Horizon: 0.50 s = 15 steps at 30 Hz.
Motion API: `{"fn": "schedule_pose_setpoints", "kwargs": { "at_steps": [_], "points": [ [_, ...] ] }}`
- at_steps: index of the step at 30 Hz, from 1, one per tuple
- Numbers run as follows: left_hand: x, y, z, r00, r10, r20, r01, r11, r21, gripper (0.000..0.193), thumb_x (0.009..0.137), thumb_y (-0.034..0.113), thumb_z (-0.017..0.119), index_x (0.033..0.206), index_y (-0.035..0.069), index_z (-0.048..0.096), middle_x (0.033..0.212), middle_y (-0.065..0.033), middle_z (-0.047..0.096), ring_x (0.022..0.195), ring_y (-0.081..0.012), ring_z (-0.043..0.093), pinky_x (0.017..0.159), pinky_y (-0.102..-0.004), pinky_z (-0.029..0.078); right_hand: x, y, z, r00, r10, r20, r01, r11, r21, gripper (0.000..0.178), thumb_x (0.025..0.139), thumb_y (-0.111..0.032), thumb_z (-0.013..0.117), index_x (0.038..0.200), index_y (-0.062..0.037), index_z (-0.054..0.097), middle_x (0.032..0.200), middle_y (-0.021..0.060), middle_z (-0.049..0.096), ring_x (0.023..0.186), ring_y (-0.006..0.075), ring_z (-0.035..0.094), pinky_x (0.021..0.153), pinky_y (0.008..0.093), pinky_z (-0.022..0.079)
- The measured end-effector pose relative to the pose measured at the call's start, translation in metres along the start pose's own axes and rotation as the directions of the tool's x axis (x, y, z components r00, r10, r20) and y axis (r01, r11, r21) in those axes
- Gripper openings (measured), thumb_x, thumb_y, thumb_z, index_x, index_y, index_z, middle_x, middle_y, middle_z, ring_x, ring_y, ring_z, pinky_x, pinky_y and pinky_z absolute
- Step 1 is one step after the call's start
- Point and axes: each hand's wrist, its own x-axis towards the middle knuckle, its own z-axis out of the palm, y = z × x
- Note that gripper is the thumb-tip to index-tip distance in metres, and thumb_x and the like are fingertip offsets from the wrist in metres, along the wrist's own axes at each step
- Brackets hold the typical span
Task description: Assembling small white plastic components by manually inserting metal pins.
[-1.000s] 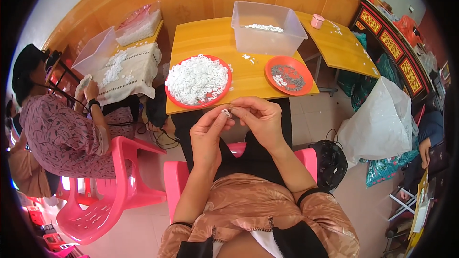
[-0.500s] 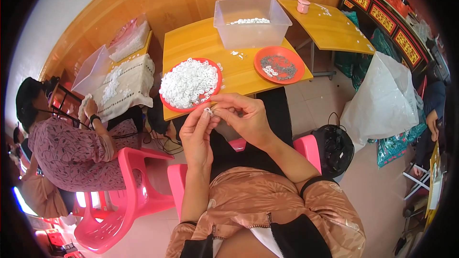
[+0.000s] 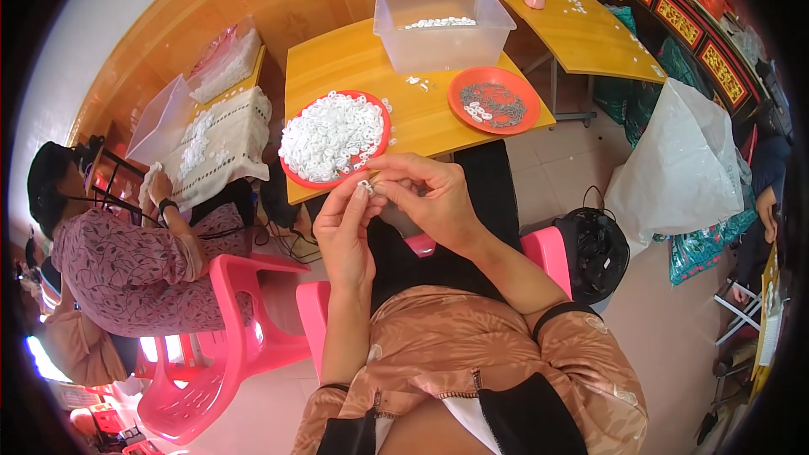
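Observation:
Close to the table's front edge, my left hand (image 3: 344, 232) pinches a small white looped plastic piece (image 3: 366, 187) between thumb and fingertips. My right hand (image 3: 438, 206) meets it there, thumb and forefinger pressed together against the piece's right side; whatever lies between them is too small to make out. Just beyond my left hand, a red plate (image 3: 386, 136) bears a heap of similar white pieces (image 3: 333, 136). Farther right sits an orange-red plate (image 3: 527, 120) with small grey parts (image 3: 506, 103) and several white pieces.
On the yellow table (image 3: 329, 59) stands a clear plastic bin (image 3: 438, 55) with white pieces inside. A person (image 3: 126, 261) works at a cloth-covered table on the left, beside a pink chair (image 3: 227, 354). To my right are a black-lined bin (image 3: 597, 257) and a large white sack (image 3: 674, 168).
The surroundings sit slightly higher in the picture now. Both hands stay together at the white piece, with only a slight shift of the fingers.

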Motion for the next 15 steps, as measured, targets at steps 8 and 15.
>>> {"fn": "schedule_pose_setpoints", "kwargs": {
  "at_steps": [8,15],
  "points": [
    [0.0000,-0.0032,0.0000,0.985,0.172,0.025,-0.174,0.973,0.153,0.020,0.089,0.000,0.061,0.108,-0.004,0.065,0.089,-0.0062,0.066,0.075,-0.0099,0.062,0.069,-0.0212,0.049,-0.0014,-0.0020,0.0014,0.997,-0.078,0.005,0.078,0.996,-0.033,0.024,0.085,0.002,0.063,0.109,-0.0012,0.066,0.080,0.0073,0.070,0.067,0.0057,0.064,0.061,0.0194,0.051],
    [0.0017,-0.0035,-0.0031,0.972,0.221,0.080,-0.234,0.945,0.230,0.020,0.088,-0.003,0.062,0.107,-0.006,0.066,0.087,-0.0059,0.062,0.074,-0.0104,0.061,0.068,-0.0211,0.048,-0.0009,-0.0022,-0.0011,0.996,-0.090,0.027,0.091,0.996,-0.012,0.027,0.085,0.005,0.061,0.111,-0.0008,0.063,0.079,0.0076,0.070,0.068,0.0070,0.065,0.064,0.0206,0.053]
  ]
}}
